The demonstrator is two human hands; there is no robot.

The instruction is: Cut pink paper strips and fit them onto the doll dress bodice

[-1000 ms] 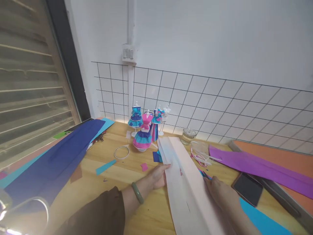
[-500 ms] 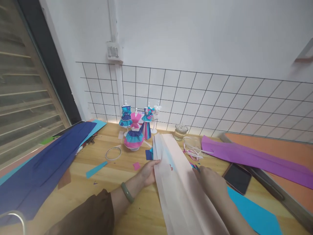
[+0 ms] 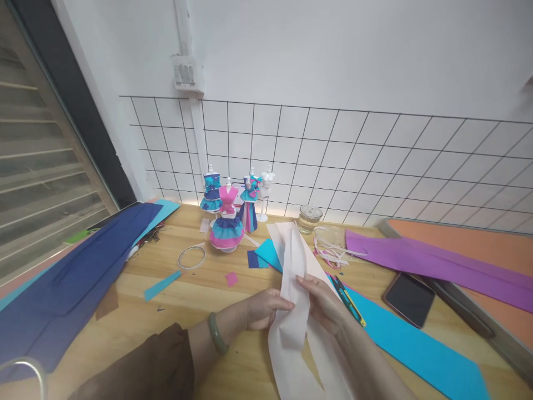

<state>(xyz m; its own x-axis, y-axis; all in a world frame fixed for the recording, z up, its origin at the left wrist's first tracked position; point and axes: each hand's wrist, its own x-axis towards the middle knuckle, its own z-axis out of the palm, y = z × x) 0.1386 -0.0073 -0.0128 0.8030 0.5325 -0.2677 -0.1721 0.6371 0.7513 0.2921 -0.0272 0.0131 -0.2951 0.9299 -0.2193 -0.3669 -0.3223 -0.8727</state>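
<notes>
Two hands meet at the middle of a long pale pink paper sheet (image 3: 296, 261): the left hand (image 3: 263, 308) pinches its left edge between thumb and fingers, and the right hand (image 3: 325, 303) closes on the folded strip from the other side, so both are shut on the paper, which is raised off the wooden desk (image 3: 200, 291) at the grip. The sheet's far end points toward the wall and rests over a turquoise sheet (image 3: 400, 350); its near end runs out of the bottom of the view. One small glass jar (image 3: 310, 218) stands by the wall grid; it looks to hold clear liquid, though that is hard to tell at this distance. Beside it lies a tangle of thin white and pink paper strips (image 3: 333, 250). Four little mannequins in paper dresses (image 3: 228, 219) stand in a cluster at the back, the white one partly hidden behind the others. A scissors-like tool (image 3: 347, 297) lies just right of the right hand, partly covered by it. A dark phone (image 3: 408, 298) lies face up on the right, near a purple sheet (image 3: 437, 266) that is cut off by the frame. A dark blue sheet (image 3: 70, 278) stretches along the left, likewise cut off. A clear tape ring (image 3: 191, 257) lies near the dresses.
</notes>
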